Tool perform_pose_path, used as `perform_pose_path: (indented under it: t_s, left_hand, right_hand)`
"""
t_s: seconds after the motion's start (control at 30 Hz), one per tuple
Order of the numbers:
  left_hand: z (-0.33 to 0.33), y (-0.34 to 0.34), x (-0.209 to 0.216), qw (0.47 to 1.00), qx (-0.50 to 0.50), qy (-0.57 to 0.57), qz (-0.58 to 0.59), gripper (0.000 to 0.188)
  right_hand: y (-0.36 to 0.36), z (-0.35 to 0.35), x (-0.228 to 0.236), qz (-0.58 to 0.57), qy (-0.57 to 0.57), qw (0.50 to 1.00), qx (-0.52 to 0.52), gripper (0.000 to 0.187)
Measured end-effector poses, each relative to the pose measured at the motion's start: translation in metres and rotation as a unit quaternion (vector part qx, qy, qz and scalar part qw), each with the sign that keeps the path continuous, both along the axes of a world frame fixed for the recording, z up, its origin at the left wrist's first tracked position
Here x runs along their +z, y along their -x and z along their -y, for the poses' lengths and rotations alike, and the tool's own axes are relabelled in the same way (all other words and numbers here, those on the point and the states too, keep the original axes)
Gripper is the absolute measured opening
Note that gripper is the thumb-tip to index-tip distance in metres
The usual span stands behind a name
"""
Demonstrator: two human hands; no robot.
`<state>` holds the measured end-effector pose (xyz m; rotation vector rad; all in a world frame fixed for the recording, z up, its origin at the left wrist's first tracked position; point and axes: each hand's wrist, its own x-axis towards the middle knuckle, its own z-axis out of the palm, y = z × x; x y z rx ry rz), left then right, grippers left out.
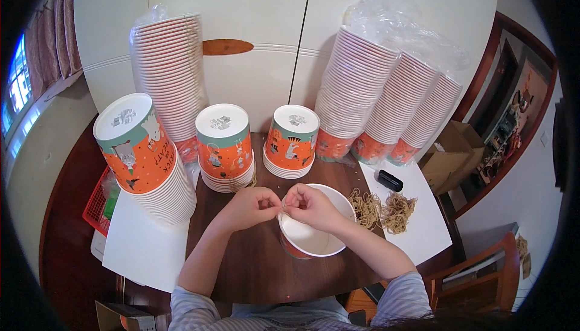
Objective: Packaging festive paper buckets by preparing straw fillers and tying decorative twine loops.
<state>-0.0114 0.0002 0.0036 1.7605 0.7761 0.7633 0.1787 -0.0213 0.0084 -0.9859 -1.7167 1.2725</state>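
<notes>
Upright in front of me stands an open paper bucket (326, 240), white inside, with an orange outer wall. My left hand (254, 206) is closed in a pinch at the left part of its rim. My right hand (312, 208) pinches at the same spot, over the bucket's mouth, and the fingertips of both hands nearly meet. Whatever lies between them is too small to make out. Right of the bucket are two tangled bundles of tan cord, one (366, 208) on the brown tabletop and another (397, 213) at the white leaf.
Upside-down bucket stacks stand at the left (145, 150), centre left (223, 147) and centre (292, 141). Tall plastic-wrapped stacks rise behind, left (169, 71) and right (356, 83). A small black object (390, 180) lies beyond the cord. A wooden chair (477, 276) stands at lower right.
</notes>
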Motion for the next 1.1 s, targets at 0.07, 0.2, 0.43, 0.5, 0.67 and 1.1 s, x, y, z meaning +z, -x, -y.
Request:
perform_pose_path:
  t_s: [0.07,0.2,0.43,0.5,0.67,1.1]
  left_hand:
    - [0.001,-0.001,0.001,1.0,0.012,-0.005,0.021,0.008]
    - [0.004,0.0,0.008,1.0,0.023,-0.013,0.002,0.009]
    - [0.003,0.0,0.009,0.999,0.041,-0.028,-0.016,0.009]
    - [0.002,0.001,0.007,0.998,0.045,-0.031,-0.007,0.009]
    - [0.0,0.001,0.004,0.999,0.035,-0.026,0.001,0.01]
    - [0.001,-0.001,0.009,1.0,0.015,-0.005,0.0,0.009]
  right_hand:
    - [-0.001,0.0,0.004,0.005,0.014,1.0,-0.006,0.01]
    - [-0.004,0.0,0.004,0.07,0.017,0.997,-0.002,0.008]
    - [-0.005,-0.003,-0.004,0.057,0.006,0.998,-0.006,0.011]
    - [-0.006,-0.004,-0.004,0.059,0.027,0.998,0.002,0.01]
    - [-0.005,-0.004,-0.001,0.047,0.057,0.997,0.02,0.01]
    - [-0.003,-0.003,0.005,-0.006,0.103,0.994,0.028,0.009]
